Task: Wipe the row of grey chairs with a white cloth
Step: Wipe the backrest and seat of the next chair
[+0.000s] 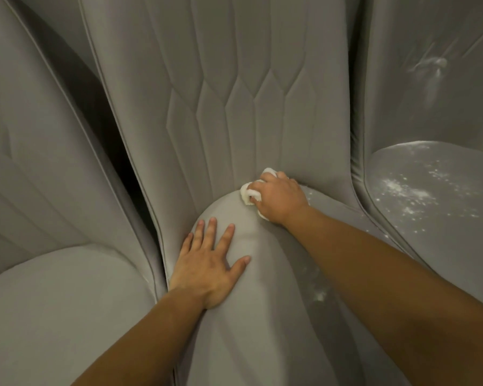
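**Cloth is down in the crease of the middle seat**

Three grey chairs side by side, seen from above. The middle chair [234, 93] fills the centre of the frame, with a stitched, diamond-ish pattern on its backrest. The left chair [53, 302] takes up the left side, and the right chair [444, 246] sits at the right edge.

The right hand [279, 199] is just right of centre, where the middle chair's seat meets its backrest. Its fingers are curled tight around a bunched-up white cloth [248, 192], pressing it onto the seat. Bits of cloth poke out above and below the fingers.

The left hand [207, 266] is lower and a bit left of centre, lying flat on the same seat close to its left edge. The fingers are straight and spread fairly wide, holding nothing.

The right chair's seat has a lot of white specks [407, 190] scattered over it, plus a pale smear [430, 65] on its backrest in the upper right. A few specks are also on the right part of the middle seat, next to the right forearm.
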